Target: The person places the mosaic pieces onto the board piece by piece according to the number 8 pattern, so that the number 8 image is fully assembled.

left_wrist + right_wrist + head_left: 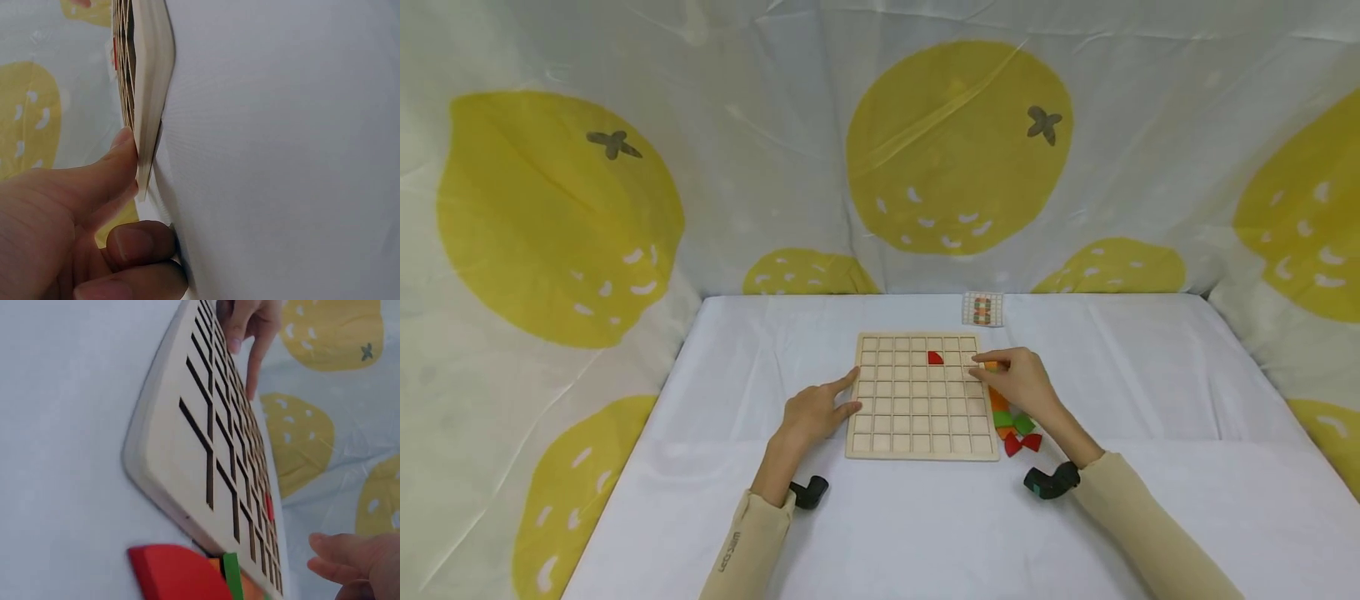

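A square wooden grid board (901, 406) lies on the white table. One red quarter-round piece (935, 357) sits in a cell of its second row from the far side. My left hand (811, 414) touches the board's left edge with thumb and index finger; the left wrist view shows the thumb (115, 164) against the rim. Over the board's right edge is my right hand (1024, 385), thumb and index finger extended and apart, with nothing visible between them. Orange pieces (999, 402), green pieces (1024, 425) and red pieces (1032, 442) lie beside that edge, partly hidden by the hand.
Behind the board lies a small pattern card (982, 309) with a coloured design on a grid. A white cloth (737, 333) covers the table. Lemon-print fabric (790, 167) hangs at the back and sides. Black devices (1051, 482) are worn at both wrists.
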The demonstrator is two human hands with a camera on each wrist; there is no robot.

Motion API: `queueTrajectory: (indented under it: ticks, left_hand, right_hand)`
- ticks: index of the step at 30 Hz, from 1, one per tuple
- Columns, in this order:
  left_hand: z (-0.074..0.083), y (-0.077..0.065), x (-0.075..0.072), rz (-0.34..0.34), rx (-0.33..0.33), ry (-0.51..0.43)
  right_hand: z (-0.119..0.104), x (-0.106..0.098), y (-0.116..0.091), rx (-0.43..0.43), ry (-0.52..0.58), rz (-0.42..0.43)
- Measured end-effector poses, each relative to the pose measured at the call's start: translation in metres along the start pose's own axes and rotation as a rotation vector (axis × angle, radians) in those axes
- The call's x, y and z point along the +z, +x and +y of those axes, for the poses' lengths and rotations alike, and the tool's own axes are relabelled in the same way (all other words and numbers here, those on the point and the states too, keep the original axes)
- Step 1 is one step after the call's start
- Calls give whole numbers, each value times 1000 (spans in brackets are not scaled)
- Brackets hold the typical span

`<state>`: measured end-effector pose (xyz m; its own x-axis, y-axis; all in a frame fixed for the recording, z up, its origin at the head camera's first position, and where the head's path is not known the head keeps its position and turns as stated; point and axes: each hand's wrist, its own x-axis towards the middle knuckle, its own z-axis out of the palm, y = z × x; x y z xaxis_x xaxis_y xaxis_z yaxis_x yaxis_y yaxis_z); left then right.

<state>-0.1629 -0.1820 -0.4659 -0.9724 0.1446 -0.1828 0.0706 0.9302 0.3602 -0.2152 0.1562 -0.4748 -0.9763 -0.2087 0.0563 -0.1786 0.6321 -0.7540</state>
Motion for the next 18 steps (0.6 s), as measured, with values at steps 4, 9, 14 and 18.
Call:
queueTrajectory:
  ticks: [4, 9, 14, 18]
  left_hand:
    - [-1, -1, 2, 0, 0, 3]
    - [-2, -1, 3, 6, 4, 9]
    - [-2, 0, 3, 10, 5, 10]
    - [-2, 0, 3, 14, 7, 12]
  right_hand:
    - [9, -11, -18, 47, -21, 16]
    - [22, -22, -36, 98, -22, 35]
    - [34, -30, -47, 140, -18, 45]
    - [40, -35, -52, 159, -19, 50]
